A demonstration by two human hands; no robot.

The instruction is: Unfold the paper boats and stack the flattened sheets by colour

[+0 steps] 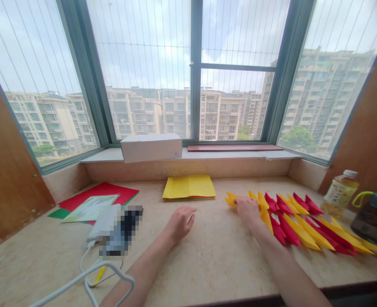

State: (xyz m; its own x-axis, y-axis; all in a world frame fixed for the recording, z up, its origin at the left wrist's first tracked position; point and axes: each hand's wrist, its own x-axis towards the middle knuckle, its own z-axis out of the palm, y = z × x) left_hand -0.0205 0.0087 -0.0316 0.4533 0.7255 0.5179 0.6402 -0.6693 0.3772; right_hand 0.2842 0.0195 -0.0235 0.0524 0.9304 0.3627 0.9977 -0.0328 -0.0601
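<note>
My right hand [247,209] is at the near end of the rows of folded paper pieces, its fingers closed on a yellow folded paper piece [230,199] with pointed tips. My palm and fingers hide part of that piece. To its right, red folded pieces [281,230] and yellow folded pieces [299,232] lie in two rows on the stone sill. My left hand [180,224] rests over the bare stone, its fingers loosely bent and the thumb apart, holding nothing. Beyond it lies a stack of yellow paper sheets [189,186], with a red edge showing underneath.
Red and green sheets [121,194], a white power bank [103,224] with a cable [79,279] and a blurred dark object [124,232] lie left. A drink bottle [340,192] and dark cup [372,217] stand right. A white box [152,148] sits on the window ledge.
</note>
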